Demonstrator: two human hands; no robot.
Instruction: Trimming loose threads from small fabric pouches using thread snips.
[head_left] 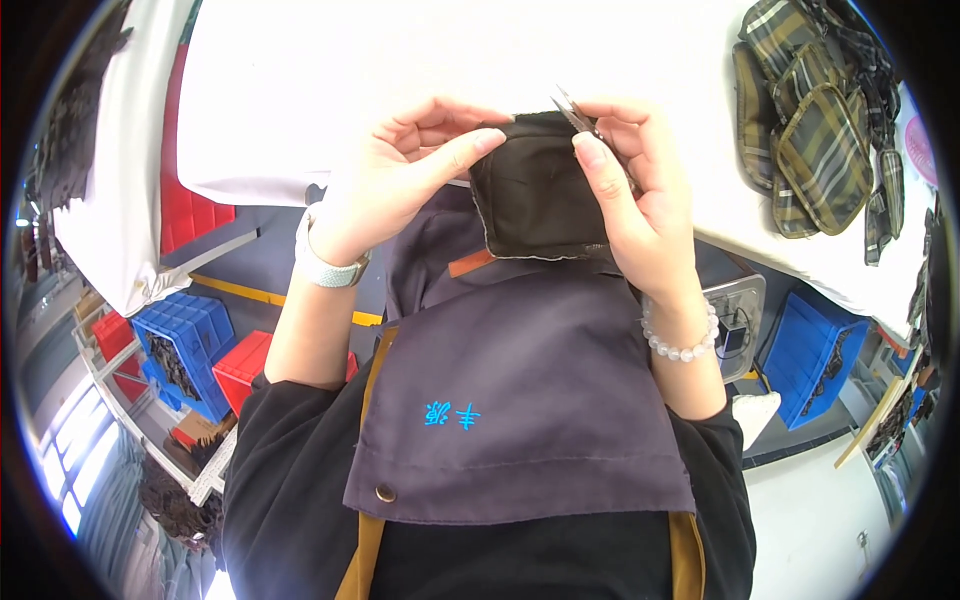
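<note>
A dark, squarish fabric piece (540, 200) with seamed edges and a pale fringe along its border is held up over my apron at the table's near edge. My left hand (430, 170), with a watch at the wrist, pinches its upper left corner between thumb and fingers. My right hand (640, 200), wearing a beaded bracelet, is closed round small metal scissors (574, 112), whose points angle up and left above the fabric's top right. The right thumb lies in front of the fabric, and the scissors' handles are mostly hidden in the fingers.
Plaid fabric pieces (810, 150) are heaped on the white-covered table (350, 70) at right. Below stand blue crates (185, 330) (820, 340) with dark material, a red crate (240, 365), a metal plate with a black box (740, 325), and a white rack (110, 370) at left.
</note>
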